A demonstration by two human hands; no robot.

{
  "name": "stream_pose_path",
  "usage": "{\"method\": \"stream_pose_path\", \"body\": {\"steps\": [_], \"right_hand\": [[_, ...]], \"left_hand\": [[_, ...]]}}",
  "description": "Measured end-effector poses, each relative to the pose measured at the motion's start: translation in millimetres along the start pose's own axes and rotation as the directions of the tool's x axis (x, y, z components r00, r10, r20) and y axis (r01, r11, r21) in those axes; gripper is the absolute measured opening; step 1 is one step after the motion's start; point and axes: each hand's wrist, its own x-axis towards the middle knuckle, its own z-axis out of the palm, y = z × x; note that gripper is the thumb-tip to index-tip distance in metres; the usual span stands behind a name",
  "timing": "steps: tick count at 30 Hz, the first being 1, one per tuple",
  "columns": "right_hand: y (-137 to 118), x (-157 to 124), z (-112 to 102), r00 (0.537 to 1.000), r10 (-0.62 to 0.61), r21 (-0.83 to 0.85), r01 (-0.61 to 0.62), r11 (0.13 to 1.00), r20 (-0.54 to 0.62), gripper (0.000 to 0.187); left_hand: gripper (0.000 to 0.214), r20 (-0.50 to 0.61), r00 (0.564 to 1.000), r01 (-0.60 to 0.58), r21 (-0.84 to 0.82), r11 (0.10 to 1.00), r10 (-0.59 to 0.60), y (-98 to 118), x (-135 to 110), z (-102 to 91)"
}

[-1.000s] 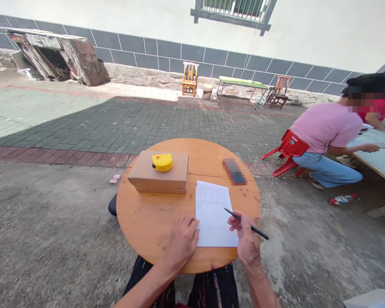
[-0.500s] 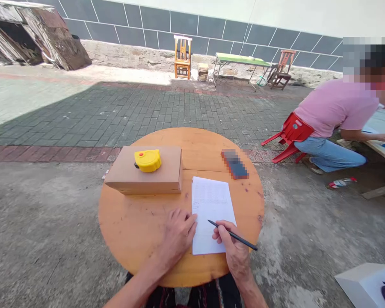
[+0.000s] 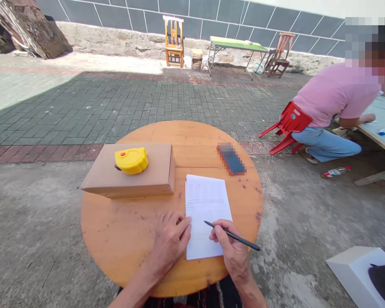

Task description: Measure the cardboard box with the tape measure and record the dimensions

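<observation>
Well, table (image 3: pixel 122 231): a cardboard box (image 3: pixel 152 171) under a tape measure (image 3: pixel 132 161) sat at 10 o'clock, a pixelated phone (image 3: pixel 232 161) at 2.
Pen (image 3: pixel 234 236): its tip had shifted towards 9 o'clock over the paper (image 3: pixel 202 246), itself at 3, since 1 s earlier.
Right hand (image 3: pixel 235 256): fingers clamped the pen.
Left hand (image 3: pixel 170 235): fingers, close together, touched the paper's edge.

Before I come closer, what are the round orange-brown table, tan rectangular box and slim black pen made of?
Round orange-brown table: likely wood with a smooth, perhaps varnished finish, given its dark knots. Tan rectangular box: probably matt cardboard, judging by plain faces and folded edges. Slim black pen: perhaps smooth plastic, going by its even dark surface, but possibly metal.
</observation>
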Motion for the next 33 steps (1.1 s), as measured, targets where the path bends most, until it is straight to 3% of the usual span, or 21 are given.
{"method": "stream_pose_path", "body": {"steps": [8,13,15,19,26,33], "right_hand": [[-1,4,-4,0.999,0.005,-0.076,-0.008,0.997,-0.032,0.019],[-11,20,6,0.985,-0.147,-0.200,0.162,0.966,0.085,0.018],[-12,30,5,0.978,-0.194,-0.244,0.208,0.947,0.080,0.017],[-4,35,-1,0.989,-0.146,-0.272,0.144,0.951,0.011,0.018],[3,19,1,0.994,-0.104,-0.233,0.110,0.966,0.034,0.016],[-12,34,15,0.957,-0.252,-0.284,0.284,0.916,0.145,0.010]], "left_hand": [[0.020,-0.005,0.999,0.035,-0.042,0.998,-0.036,1,4,-1.1],[0.016,-0.002,0.998,0.055,-0.032,0.998,-0.055,1,3,-1.7],[0.013,-0.004,0.999,0.053,-0.036,0.998,-0.053,1,2,-1.2],[0.014,-0.007,0.999,0.037,-0.055,0.998,-0.037,-1,2,0.4],[0.013,-0.007,0.999,0.046,-0.066,0.997,-0.047,-2,3,-0.9],[0.023,0.001,0.999,0.038,-0.045,0.998,-0.038,-2,6,-0.8]]}}
